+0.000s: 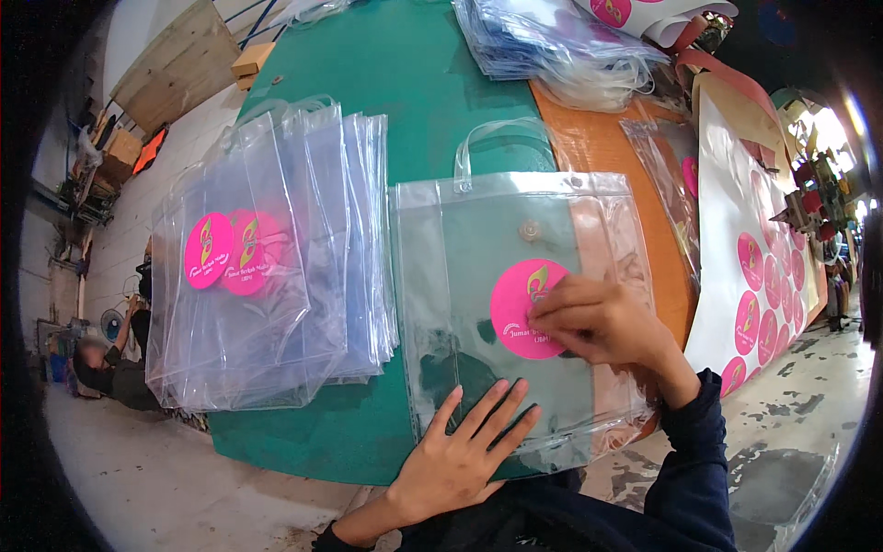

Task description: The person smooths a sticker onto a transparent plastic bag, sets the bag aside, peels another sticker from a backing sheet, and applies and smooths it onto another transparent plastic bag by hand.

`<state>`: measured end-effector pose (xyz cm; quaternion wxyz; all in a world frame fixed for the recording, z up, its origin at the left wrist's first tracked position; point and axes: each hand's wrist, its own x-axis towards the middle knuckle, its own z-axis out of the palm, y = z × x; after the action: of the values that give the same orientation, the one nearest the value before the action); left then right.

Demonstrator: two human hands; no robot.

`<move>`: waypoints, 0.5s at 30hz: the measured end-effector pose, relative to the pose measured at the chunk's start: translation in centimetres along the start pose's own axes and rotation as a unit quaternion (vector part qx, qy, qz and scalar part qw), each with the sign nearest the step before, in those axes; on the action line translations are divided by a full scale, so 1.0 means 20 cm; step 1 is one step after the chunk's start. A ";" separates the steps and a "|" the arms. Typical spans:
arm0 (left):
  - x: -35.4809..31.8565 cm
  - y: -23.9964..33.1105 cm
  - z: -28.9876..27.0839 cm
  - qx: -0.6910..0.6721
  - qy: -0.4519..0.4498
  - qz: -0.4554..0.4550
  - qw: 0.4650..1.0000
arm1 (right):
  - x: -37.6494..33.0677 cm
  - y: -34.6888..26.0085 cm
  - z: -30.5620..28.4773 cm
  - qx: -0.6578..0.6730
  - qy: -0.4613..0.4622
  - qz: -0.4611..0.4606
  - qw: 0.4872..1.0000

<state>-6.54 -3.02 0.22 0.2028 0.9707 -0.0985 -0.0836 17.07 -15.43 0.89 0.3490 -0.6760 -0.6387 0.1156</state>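
Note:
A clear plastic bag (441,276) with a see-through handle lies flat in front of me. On its middle sits a round pink sticker (511,311) with a green and yellow emblem. My right hand (602,322) has its fingertips pinched together on the sticker's right side; whether they grip anything is hidden. Lower down, my left hand (464,458) rests with fingers spread on the bag's bottom part. To the left is a stack of similar clear bags (322,184), the upper ones showing pink stickers (210,250).
Green covering (368,64) and an orange-brown surface (670,248) make up the tabletop. More clear bags (515,46) are piled at the far side. A white sheet of pink stickers (722,230) hangs over the right edge. Another person (120,363) is at far left.

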 end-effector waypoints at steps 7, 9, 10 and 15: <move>0.00 0.00 0.00 -0.011 0.005 0.002 1.000 | -0.01 0.03 0.05 -0.085 0.027 0.055 0.994; 0.00 -0.01 0.00 -0.014 -0.003 0.000 1.000 | 0.00 -0.02 0.13 -0.076 -0.057 -0.102 0.990; 0.00 0.00 0.00 -0.014 0.002 0.003 1.000 | -0.01 -0.02 0.13 -0.075 -0.057 -0.101 0.990; 0.00 0.00 0.01 -0.008 0.011 0.006 1.000 | 0.02 0.05 0.11 -0.101 0.011 0.024 0.995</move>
<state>-6.62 -3.05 0.11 0.2119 0.9693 -0.1014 -0.0728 16.56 -14.27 -1.27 0.2832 -0.7239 -0.6269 0.0519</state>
